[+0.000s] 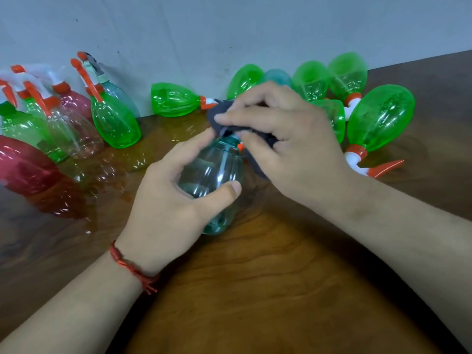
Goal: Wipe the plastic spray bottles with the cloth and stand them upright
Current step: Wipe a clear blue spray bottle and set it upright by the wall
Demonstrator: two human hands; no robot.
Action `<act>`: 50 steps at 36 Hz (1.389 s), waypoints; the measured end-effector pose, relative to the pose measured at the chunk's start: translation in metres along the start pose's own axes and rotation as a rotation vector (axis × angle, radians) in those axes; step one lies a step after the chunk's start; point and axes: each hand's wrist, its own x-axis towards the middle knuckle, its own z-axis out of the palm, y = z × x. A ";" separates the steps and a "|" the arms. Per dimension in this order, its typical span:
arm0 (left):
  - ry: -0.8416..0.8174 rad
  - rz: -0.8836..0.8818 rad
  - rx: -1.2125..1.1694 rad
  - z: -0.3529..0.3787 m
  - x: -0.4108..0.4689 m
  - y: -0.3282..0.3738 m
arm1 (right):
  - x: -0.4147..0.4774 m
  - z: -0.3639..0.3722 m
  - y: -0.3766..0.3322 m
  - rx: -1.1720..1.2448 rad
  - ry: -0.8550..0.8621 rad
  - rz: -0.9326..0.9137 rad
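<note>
My left hand (168, 200) grips a pale blue-green spray bottle (214, 172) round its body, above the middle of the wooden table (255, 277). Its neck points away from me. My right hand (283, 139) holds a dark grey cloth (219, 111) bunched over the bottle's spray head, which is mostly hidden. Only a bit of orange collar shows under the cloth.
Several upright bottles, green (115, 118), clear (74, 134) and pink (25, 164), stand at the left by the wall. Several green bottles lie on their sides at the back right (378, 118) and back centre (176, 99). A pale wall (229, 34) closes off the far edge.
</note>
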 end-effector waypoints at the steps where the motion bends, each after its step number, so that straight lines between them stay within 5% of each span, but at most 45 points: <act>1: -0.006 -0.014 -0.025 -0.001 0.000 0.001 | 0.001 -0.001 0.003 -0.017 0.024 0.027; 6: 0.018 -0.038 -0.131 -0.005 0.001 0.003 | 0.008 -0.013 0.016 -0.005 0.124 0.218; 15: 0.099 -0.046 -0.189 -0.010 0.004 0.001 | 0.000 -0.001 0.008 0.037 -0.072 0.120; 20: 0.068 -0.011 -0.142 -0.010 0.003 0.003 | 0.004 -0.010 0.009 0.121 0.113 0.250; 25: 0.105 -0.020 -0.169 -0.013 0.004 -0.001 | 0.000 -0.002 0.008 0.153 -0.067 0.235; 31: 0.111 -0.024 -0.237 -0.016 0.008 0.003 | 0.008 -0.006 0.013 0.410 0.105 0.454; 50: 0.272 -0.242 -0.546 -0.013 0.013 -0.006 | -0.009 0.016 -0.003 1.056 -0.198 0.937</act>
